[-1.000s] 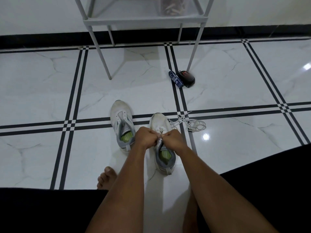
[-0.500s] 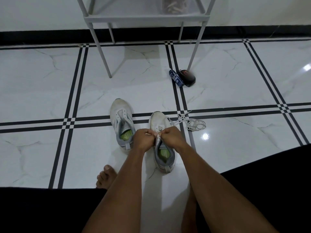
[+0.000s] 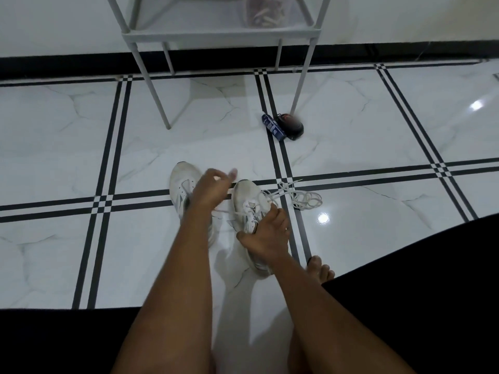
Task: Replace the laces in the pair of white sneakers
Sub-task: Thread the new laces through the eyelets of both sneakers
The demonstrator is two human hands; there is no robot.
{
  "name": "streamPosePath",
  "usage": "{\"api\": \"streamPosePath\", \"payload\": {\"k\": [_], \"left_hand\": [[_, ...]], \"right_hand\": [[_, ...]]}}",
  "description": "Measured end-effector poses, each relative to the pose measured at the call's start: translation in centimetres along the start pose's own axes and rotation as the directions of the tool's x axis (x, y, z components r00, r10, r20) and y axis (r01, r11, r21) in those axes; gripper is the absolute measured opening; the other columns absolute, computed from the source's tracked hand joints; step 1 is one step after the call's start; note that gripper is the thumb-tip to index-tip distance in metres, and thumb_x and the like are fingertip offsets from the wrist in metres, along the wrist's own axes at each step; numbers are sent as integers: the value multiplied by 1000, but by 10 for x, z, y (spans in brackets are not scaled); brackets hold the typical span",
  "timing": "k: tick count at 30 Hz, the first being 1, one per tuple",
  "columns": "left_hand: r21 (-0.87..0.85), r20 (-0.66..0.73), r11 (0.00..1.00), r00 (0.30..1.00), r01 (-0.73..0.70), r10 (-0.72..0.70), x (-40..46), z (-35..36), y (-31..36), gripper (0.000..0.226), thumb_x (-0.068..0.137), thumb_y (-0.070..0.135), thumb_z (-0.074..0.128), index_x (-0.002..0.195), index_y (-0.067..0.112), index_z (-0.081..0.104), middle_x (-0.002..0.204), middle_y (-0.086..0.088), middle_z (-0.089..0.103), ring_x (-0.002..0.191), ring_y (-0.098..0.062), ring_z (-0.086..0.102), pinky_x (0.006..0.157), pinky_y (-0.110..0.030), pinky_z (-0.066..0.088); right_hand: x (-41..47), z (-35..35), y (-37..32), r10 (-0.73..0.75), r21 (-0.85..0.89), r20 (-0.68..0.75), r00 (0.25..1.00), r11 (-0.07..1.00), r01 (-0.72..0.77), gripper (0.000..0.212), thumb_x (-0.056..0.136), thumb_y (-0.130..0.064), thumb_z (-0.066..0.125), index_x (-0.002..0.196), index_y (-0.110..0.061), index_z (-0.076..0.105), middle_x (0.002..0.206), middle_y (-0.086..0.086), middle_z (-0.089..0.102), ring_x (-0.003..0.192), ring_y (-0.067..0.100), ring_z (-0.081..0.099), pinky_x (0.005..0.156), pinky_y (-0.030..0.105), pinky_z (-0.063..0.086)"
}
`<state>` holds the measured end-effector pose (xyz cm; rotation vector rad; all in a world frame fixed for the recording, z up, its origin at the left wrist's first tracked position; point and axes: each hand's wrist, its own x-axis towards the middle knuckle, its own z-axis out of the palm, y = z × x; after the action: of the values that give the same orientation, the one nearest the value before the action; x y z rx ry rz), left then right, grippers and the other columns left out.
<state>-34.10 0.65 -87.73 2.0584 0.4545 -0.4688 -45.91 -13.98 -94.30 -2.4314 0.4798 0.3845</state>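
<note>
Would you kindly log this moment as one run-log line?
right hand: grips right sneaker | left hand: raised, blurred | loose lace: on floor

Two white sneakers stand on the floor (image 3: 67,147): one sneaker (image 3: 181,182) on the left, partly behind an arm, and a second sneaker (image 3: 247,201) to its right. Two hands show: the left hand (image 3: 212,188) and the right hand (image 3: 266,234). One loose lace (image 3: 305,197) lies coiled just right of the sneakers. One bare foot (image 3: 321,269) is visible. One small blue packet (image 3: 272,126) and one dark object (image 3: 291,125) lie side by side. One white metal rack (image 3: 221,36) stands at the back, four legs in view, with one clear container (image 3: 266,10) on it.
</note>
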Motion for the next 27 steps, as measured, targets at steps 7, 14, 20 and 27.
{"api": "streamPosePath", "payload": {"k": [7, 14, 20, 27], "left_hand": [[236, 171, 970, 985, -59, 19, -12, 58, -52, 18, 86, 40, 73, 82, 22, 75, 84, 4, 73, 79, -19, 67, 70, -28, 53], [-563, -33, 813, 980, 145, -198, 7, 3, -8, 42, 88, 56, 70, 84, 18, 53, 67, 5, 52, 51, -13, 44, 48, -24, 33], [303, 145, 950, 989, -75, 32, -19, 68, -54, 22, 90, 43, 68, 83, 23, 72, 96, 1, 74, 89, -21, 68, 80, -33, 55], [-39, -76, 999, 997, 7, -10, -2, 51, -25, 26, 103, 27, 46, 80, 20, 56, 83, -2, 55, 77, -25, 53, 63, -31, 42]], "right_hand": [[-6, -1, 25, 39, 95, 26, 999, 995, -41, 97, 73, -64, 71, 146, -9, 35, 140, 11, 40, 135, 34, 38, 108, 46, 42], [-4, 3, 23, 50, 106, 21, 999, 993, -52, 87, 79, -58, 70, 144, -11, 36, 137, 8, 38, 132, 32, 38, 105, 47, 45], [-4, 4, 21, 60, 77, 34, 998, 995, -62, 93, 76, -65, 64, 146, -11, 35, 141, 11, 39, 136, 34, 38, 104, 50, 46], [-2, 8, 22, 72, 90, 38, 997, 993, -75, 86, 79, -57, 65, 145, -11, 35, 140, 9, 38, 134, 34, 39, 105, 50, 45]]}}
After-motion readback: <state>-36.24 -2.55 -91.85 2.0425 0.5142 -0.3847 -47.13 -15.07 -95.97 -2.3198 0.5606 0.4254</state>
